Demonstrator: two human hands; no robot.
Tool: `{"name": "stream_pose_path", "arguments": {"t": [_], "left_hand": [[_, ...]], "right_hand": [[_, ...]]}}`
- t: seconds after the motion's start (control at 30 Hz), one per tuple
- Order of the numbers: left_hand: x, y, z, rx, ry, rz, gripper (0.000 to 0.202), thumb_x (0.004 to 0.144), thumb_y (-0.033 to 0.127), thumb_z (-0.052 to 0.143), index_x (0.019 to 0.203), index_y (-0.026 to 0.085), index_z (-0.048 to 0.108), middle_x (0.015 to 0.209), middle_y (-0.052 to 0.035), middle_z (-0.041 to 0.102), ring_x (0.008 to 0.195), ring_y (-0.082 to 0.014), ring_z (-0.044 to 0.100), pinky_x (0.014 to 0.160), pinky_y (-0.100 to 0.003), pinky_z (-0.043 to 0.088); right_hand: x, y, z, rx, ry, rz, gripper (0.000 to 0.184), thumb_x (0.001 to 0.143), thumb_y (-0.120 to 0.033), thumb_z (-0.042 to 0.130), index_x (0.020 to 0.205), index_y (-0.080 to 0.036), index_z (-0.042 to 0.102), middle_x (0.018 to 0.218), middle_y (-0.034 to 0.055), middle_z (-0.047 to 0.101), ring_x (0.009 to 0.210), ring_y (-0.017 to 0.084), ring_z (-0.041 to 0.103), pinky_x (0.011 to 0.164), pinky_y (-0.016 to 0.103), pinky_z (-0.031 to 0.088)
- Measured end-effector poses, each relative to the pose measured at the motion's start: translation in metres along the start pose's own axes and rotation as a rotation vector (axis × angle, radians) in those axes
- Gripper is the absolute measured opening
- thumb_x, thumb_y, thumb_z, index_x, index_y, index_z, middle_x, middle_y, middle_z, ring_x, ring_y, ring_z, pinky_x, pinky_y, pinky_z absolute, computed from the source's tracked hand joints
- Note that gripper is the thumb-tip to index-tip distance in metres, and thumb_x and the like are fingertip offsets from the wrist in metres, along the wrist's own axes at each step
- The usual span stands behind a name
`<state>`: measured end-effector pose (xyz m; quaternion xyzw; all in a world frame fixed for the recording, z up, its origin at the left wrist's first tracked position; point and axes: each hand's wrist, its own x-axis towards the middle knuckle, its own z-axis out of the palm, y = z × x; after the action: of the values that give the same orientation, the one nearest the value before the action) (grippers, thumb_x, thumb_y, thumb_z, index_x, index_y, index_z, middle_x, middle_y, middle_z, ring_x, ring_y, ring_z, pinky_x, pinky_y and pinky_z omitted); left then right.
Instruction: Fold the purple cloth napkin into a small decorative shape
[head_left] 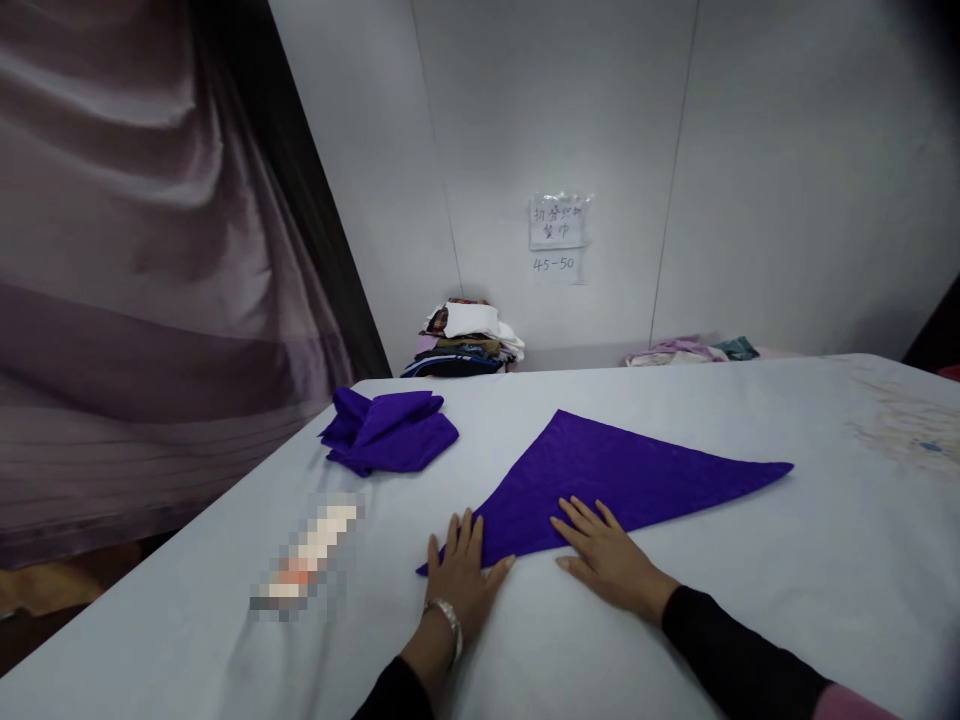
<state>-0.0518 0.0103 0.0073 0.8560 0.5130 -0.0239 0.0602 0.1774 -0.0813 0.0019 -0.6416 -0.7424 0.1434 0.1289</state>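
Contact is occurring with both hands open: neither is pinching or grasping anything. The left hand (461,570) is lying palm down with its fingers spread, and its fingertips are resting on the lower left corner of the purple cloth folded into a flat triangle (622,470). The right hand (604,555) is lying flat just beside it, fingers slightly apart and extended onto the lower edge of the same cloth, while its heel is sitting on the white table covering (675,620). A silver metal bracelet (448,615) is circling the left wrist, and both forearms are wearing dark sleeves.

The triangular cloth is lying near the middle of the table, its long point running out to the right and its apex pointing away from the person.

A loose pile of purple cloths of the same colour (390,430) is sitting well apart to the far left, near the table edge. A pixelated, unreadable object (307,555) is lying to the left of the left hand.

Beyond the far edge, a stack of folded mixed-colour fabrics (466,340) is standing in the wall corner, and a flatter heap of pale fabrics (682,350) is lying to its right. A small handwritten paper notice (556,225) is hanging on the white wall above them. A mauve curtain (150,260) is filling the left side.
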Motion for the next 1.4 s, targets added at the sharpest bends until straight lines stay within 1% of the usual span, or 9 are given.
{"name": "stream_pose_path", "arguments": {"t": [0.23,0.33,0.47,0.57,0.63,0.77,0.93,1.17,1.4], "left_hand": [[-0.002,-0.052,-0.005,0.059,0.038,-0.251,0.076,0.083,0.061,0.025,0.141,0.011,0.023,0.150,-0.0102,0.013,0.138,-0.0286,0.007,0.107,-0.055,0.009],[0.002,-0.059,-0.009,0.090,0.113,-0.304,0.072,0.084,0.057,0.028,0.140,0.012,0.027,0.150,-0.0107,0.015,0.138,-0.0288,0.009,0.107,-0.056,0.011],[0.005,-0.037,-0.007,0.086,0.197,-0.058,0.065,0.085,0.053,0.034,0.139,0.016,0.032,0.148,-0.0097,0.021,0.137,-0.0276,0.012,0.108,-0.054,0.011],[0.006,-0.015,-0.003,0.039,0.138,0.173,0.064,0.085,0.054,0.037,0.139,0.019,0.032,0.148,-0.0078,0.021,0.137,-0.0270,0.014,0.109,-0.052,0.010],[0.008,-0.006,0.000,0.014,0.072,0.236,0.067,0.085,0.057,0.034,0.140,0.019,0.029,0.148,-0.0080,0.019,0.137,-0.0270,0.013,0.109,-0.053,0.010],[0.010,-0.003,0.000,0.000,-0.011,0.222,0.071,0.085,0.061,0.028,0.141,0.017,0.025,0.149,-0.0082,0.017,0.138,-0.0262,0.010,0.109,-0.054,0.009],[0.011,-0.003,-0.002,-0.011,-0.023,0.211,0.071,0.085,0.061,0.028,0.141,0.017,0.025,0.148,-0.0073,0.016,0.138,-0.0263,0.010,0.109,-0.054,0.009],[0.014,-0.009,0.011,0.000,0.042,0.250,0.067,0.086,0.059,0.031,0.140,0.020,0.027,0.148,-0.0077,0.020,0.137,-0.0275,0.014,0.108,-0.055,0.012],[0.015,-0.017,0.024,0.086,0.170,0.303,0.065,0.087,0.059,0.028,0.139,0.020,0.030,0.146,-0.0087,0.029,0.134,-0.0293,0.024,0.104,-0.057,0.021]], "right_hand": [[-0.001,-0.004,-0.005,0.005,-0.007,0.007,0.062,0.090,-0.060,0.021,0.141,-0.027,0.027,0.150,0.0061,0.015,0.138,0.023,0.008,0.109,0.049,0.003],[0.000,-0.004,-0.004,0.004,-0.006,0.013,0.062,0.089,-0.061,0.022,0.141,-0.026,0.028,0.150,0.0071,0.016,0.138,0.024,0.008,0.109,0.050,0.003],[-0.001,-0.003,-0.002,0.013,0.000,0.009,0.061,0.090,-0.059,0.024,0.141,-0.026,0.029,0.150,0.0074,0.017,0.137,0.025,0.010,0.109,0.050,0.004],[-0.001,-0.002,-0.001,0.015,0.001,0.016,0.061,0.090,-0.059,0.025,0.140,-0.026,0.030,0.149,0.0076,0.017,0.137,0.026,0.010,0.108,0.051,0.004],[-0.001,-0.003,-0.001,0.020,-0.003,0.021,0.061,0.089,-0.059,0.026,0.140,-0.026,0.030,0.149,0.0078,0.017,0.137,0.026,0.010,0.108,0.051,0.004],[-0.002,-0.004,-0.004,0.047,-0.022,0.020,0.062,0.089,-0.060,0.027,0.141,-0.026,0.028,0.149,0.0080,0.016,0.137,0.027,0.009,0.108,0.052,0.003],[0.002,0.004,-0.020,0.103,-0.058,0.014,0.062,0.089,-0.060,0.025,0.143,-0.028,0.021,0.150,0.0072,0.011,0.137,0.025,0.007,0.109,0.051,0.006],[0.049,0.063,-0.056,-0.056,0.004,0.151,0.071,0.088,-0.063,0.024,0.142,-0.018,0.025,0.149,0.0114,0.018,0.137,0.026,0.011,0.109,0.050,0.010],[0.101,0.103,-0.053,-0.130,-0.040,0.137,0.075,0.087,-0.065,0.021,0.142,-0.014,0.025,0.148,0.0138,0.019,0.137,0.026,0.012,0.108,0.051,0.011]]}}
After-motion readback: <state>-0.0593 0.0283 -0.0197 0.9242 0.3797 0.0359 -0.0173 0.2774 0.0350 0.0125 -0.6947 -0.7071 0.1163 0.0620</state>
